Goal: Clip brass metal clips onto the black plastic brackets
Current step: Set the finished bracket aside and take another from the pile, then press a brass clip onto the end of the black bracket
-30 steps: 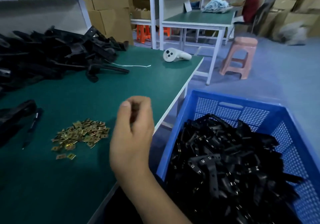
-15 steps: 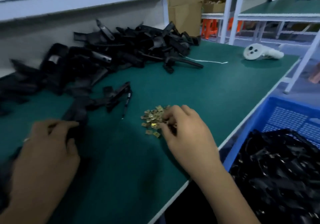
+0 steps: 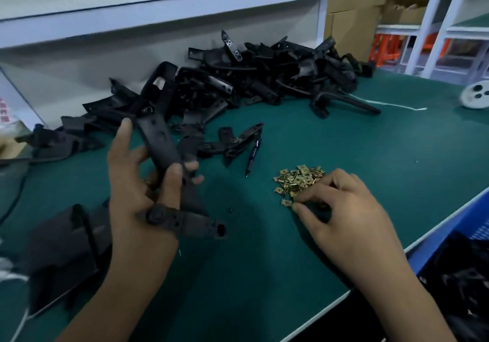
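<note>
My left hand (image 3: 137, 198) grips a long black plastic bracket (image 3: 161, 143), lifted above the green table and tilted, its lower end sticking out to the right. A small heap of brass clips (image 3: 299, 178) lies on the table right of centre. My right hand (image 3: 341, 214) rests at the near edge of that heap, fingers curled, fingertips touching the clips; whether a clip is pinched is hidden by the fingers. A big pile of black brackets (image 3: 251, 82) lies along the back of the table.
A black pen (image 3: 252, 157) lies between the pile and the clips. A white round object (image 3: 476, 95) sits at the far right. A blue crate (image 3: 473, 225) holding black parts stands beyond the table's right edge. A dark flat part (image 3: 63, 246) lies at left.
My left hand has lifted a bracket off the table and turned it upright. My right hand stays at the brass clips. The view has swung left from the blue crate.
</note>
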`<act>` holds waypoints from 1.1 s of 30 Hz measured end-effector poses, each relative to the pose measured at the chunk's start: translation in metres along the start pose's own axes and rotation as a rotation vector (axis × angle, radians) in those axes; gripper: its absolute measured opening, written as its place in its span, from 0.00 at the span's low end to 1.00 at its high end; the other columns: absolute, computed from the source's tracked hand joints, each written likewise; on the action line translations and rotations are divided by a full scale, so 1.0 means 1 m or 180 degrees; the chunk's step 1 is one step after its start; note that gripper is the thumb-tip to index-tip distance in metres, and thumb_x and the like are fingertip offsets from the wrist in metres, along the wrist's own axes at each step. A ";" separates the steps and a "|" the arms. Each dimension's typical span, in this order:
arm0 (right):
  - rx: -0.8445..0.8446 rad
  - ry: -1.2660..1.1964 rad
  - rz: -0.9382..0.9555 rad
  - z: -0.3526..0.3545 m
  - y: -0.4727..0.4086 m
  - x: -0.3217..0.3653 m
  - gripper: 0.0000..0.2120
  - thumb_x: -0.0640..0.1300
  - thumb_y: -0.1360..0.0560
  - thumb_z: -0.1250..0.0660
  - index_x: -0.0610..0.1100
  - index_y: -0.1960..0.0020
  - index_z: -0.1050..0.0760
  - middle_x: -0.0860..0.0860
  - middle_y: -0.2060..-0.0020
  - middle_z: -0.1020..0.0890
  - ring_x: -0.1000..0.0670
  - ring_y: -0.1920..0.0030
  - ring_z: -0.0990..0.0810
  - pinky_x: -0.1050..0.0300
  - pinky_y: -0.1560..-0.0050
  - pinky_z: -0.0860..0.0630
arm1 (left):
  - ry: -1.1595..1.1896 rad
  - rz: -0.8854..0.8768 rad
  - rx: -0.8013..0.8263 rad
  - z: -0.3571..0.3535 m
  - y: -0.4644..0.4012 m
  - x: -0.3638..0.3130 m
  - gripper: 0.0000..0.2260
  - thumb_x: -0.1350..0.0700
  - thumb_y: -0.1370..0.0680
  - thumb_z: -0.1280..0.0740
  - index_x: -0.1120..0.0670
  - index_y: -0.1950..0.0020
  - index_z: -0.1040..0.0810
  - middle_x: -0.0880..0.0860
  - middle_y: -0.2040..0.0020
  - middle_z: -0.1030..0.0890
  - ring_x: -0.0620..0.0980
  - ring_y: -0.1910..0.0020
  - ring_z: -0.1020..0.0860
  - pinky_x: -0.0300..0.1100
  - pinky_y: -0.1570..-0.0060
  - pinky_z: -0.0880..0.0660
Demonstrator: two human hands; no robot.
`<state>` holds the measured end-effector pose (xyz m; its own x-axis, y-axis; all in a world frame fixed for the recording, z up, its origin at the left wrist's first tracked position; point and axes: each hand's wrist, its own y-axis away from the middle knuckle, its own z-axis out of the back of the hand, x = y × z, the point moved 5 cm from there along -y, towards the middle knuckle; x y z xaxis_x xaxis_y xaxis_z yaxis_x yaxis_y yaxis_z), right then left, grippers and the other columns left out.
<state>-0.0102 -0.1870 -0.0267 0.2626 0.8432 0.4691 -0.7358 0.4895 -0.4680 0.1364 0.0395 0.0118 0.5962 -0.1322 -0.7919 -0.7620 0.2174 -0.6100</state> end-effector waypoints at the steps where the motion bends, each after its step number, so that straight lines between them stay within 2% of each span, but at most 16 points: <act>1: 0.0016 0.0032 -0.0021 0.000 0.000 0.000 0.05 0.60 0.27 0.30 0.60 0.54 0.19 0.60 0.56 0.28 0.57 0.49 0.28 0.56 0.62 0.26 | 0.0239 0.0171 0.0114 -0.003 0.002 0.007 0.33 0.65 0.16 0.38 0.41 0.17 0.45 0.47 0.29 0.26 0.56 0.43 0.16 0.48 0.46 0.17; 3: -0.0008 0.0072 -0.0009 0.000 -0.001 0.001 0.05 0.59 0.27 0.29 0.59 0.54 0.18 0.60 0.56 0.28 0.54 0.50 0.28 0.54 0.58 0.25 | -0.0015 0.0475 0.0394 -0.012 0.006 0.019 0.33 0.67 0.16 0.38 0.39 0.19 0.41 0.50 0.29 0.27 0.50 0.41 0.17 0.40 0.44 0.19; 5: -0.0029 0.0095 0.0076 0.000 -0.002 0.002 0.06 0.57 0.28 0.27 0.57 0.55 0.17 0.58 0.57 0.27 0.51 0.52 0.28 0.51 0.52 0.25 | -0.0767 0.0490 0.0695 -0.017 0.006 0.026 0.20 0.64 0.16 0.37 0.48 0.26 0.28 0.53 0.27 0.32 0.34 0.41 0.23 0.28 0.45 0.26; 6: -0.0012 0.0076 0.0107 0.000 -0.003 0.002 0.06 0.57 0.28 0.26 0.56 0.55 0.18 0.58 0.57 0.27 0.51 0.52 0.28 0.50 0.49 0.26 | -0.1203 0.0397 0.0654 -0.014 0.003 0.029 0.14 0.63 0.16 0.36 0.54 0.31 0.25 0.56 0.27 0.35 0.33 0.41 0.25 0.29 0.46 0.26; 8: 0.0072 -0.0058 0.0149 0.000 -0.004 0.002 0.05 0.56 0.29 0.25 0.57 0.57 0.20 0.59 0.56 0.27 0.52 0.52 0.28 0.51 0.47 0.28 | -0.2325 0.0057 0.0652 -0.007 0.000 0.028 0.12 0.59 0.18 0.32 0.53 0.34 0.24 0.58 0.24 0.41 0.50 0.27 0.34 0.48 0.36 0.25; 10: 0.0168 -0.0189 0.0239 -0.001 -0.003 0.003 0.06 0.55 0.28 0.25 0.58 0.57 0.23 0.61 0.55 0.26 0.54 0.52 0.29 0.53 0.47 0.30 | -0.3272 -0.0651 0.0959 -0.007 0.000 0.024 0.15 0.56 0.20 0.31 0.47 0.34 0.22 0.59 0.22 0.43 0.66 0.21 0.43 0.66 0.27 0.35; 13: 0.0249 -0.0287 0.0331 -0.001 -0.003 0.004 0.06 0.54 0.26 0.27 0.58 0.57 0.25 0.64 0.57 0.25 0.58 0.54 0.31 0.55 0.50 0.33 | -0.2793 -0.0935 0.2090 -0.014 0.005 0.029 0.21 0.62 0.24 0.32 0.44 0.34 0.20 0.49 0.25 0.32 0.55 0.22 0.35 0.63 0.24 0.38; 15: 0.0253 -0.0413 0.0301 0.000 -0.004 0.004 0.05 0.53 0.25 0.29 0.57 0.56 0.25 0.65 0.58 0.25 0.60 0.53 0.30 0.56 0.51 0.34 | -0.2582 -0.0942 0.2944 -0.025 0.020 0.035 0.27 0.56 0.24 0.37 0.37 0.27 0.29 0.40 0.26 0.33 0.44 0.25 0.32 0.50 0.28 0.31; 16: 0.0230 -0.0475 0.0274 0.000 -0.005 0.003 0.04 0.53 0.24 0.30 0.56 0.56 0.25 0.65 0.58 0.24 0.60 0.52 0.29 0.56 0.52 0.33 | -0.2543 -0.0954 0.3116 -0.030 0.026 0.038 0.28 0.55 0.23 0.39 0.33 0.25 0.33 0.37 0.25 0.36 0.40 0.26 0.34 0.45 0.32 0.30; 18: 0.0104 -0.0650 0.0123 0.003 -0.004 0.002 0.04 0.52 0.22 0.32 0.56 0.54 0.26 0.63 0.58 0.22 0.59 0.52 0.26 0.59 0.52 0.30 | -0.2451 -0.0813 0.3042 -0.037 0.031 0.044 0.29 0.58 0.20 0.39 0.29 0.25 0.35 0.34 0.24 0.38 0.38 0.25 0.37 0.45 0.32 0.32; 21: -0.0224 -0.1123 -0.0242 0.009 -0.004 -0.004 0.07 0.47 0.22 0.28 0.55 0.52 0.26 0.61 0.58 0.18 0.59 0.52 0.20 0.69 0.54 0.28 | -0.1631 -0.0252 0.2906 -0.036 0.026 0.046 0.27 0.63 0.17 0.43 0.32 0.30 0.26 0.39 0.26 0.31 0.45 0.25 0.35 0.53 0.31 0.34; 23: -0.0322 -0.1487 -0.0462 0.011 -0.004 -0.009 0.11 0.44 0.24 0.24 0.55 0.51 0.26 0.59 0.61 0.16 0.56 0.57 0.18 0.66 0.57 0.24 | -0.1353 -0.0012 0.3029 -0.028 0.020 0.042 0.25 0.63 0.17 0.43 0.37 0.30 0.23 0.42 0.26 0.28 0.50 0.24 0.34 0.53 0.29 0.37; 25: -0.0327 -0.1852 -0.0596 0.013 -0.004 -0.012 0.13 0.42 0.26 0.22 0.55 0.51 0.25 0.57 0.61 0.15 0.53 0.64 0.17 0.60 0.60 0.21 | -0.1343 0.0028 0.3198 -0.022 0.017 0.036 0.26 0.65 0.19 0.39 0.38 0.30 0.23 0.41 0.27 0.27 0.48 0.24 0.33 0.55 0.28 0.37; 28: -0.0315 -0.2129 -0.0607 0.014 -0.004 -0.014 0.12 0.38 0.28 0.22 0.53 0.54 0.19 0.55 0.61 0.14 0.54 0.63 0.15 0.61 0.56 0.19 | -0.1685 -0.0188 0.3293 -0.023 0.022 0.028 0.23 0.54 0.20 0.28 0.35 0.28 0.26 0.37 0.28 0.28 0.44 0.24 0.33 0.54 0.28 0.37; 30: -0.0269 -0.2356 -0.0667 0.014 -0.004 -0.016 0.11 0.35 0.27 0.23 0.51 0.52 0.16 0.55 0.59 0.12 0.54 0.57 0.13 0.57 0.50 0.17 | -0.1854 -0.0372 0.3097 -0.027 0.021 0.024 0.19 0.44 0.20 0.31 0.35 0.29 0.25 0.35 0.31 0.27 0.43 0.28 0.31 0.51 0.29 0.35; 33: -0.0187 -0.2963 -0.0665 0.014 -0.005 -0.015 0.11 0.30 0.25 0.27 0.44 0.49 0.15 0.50 0.56 0.11 0.49 0.53 0.12 0.58 0.48 0.17 | -0.2066 -0.0611 0.2804 -0.033 0.018 0.022 0.18 0.45 0.18 0.33 0.36 0.28 0.28 0.35 0.37 0.26 0.42 0.36 0.28 0.44 0.34 0.32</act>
<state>-0.0193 -0.2050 -0.0207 -0.2354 0.2349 0.9431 -0.6911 0.6418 -0.3323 0.1275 0.0084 -0.0172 0.9005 0.2381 -0.3640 -0.3504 0.8928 -0.2830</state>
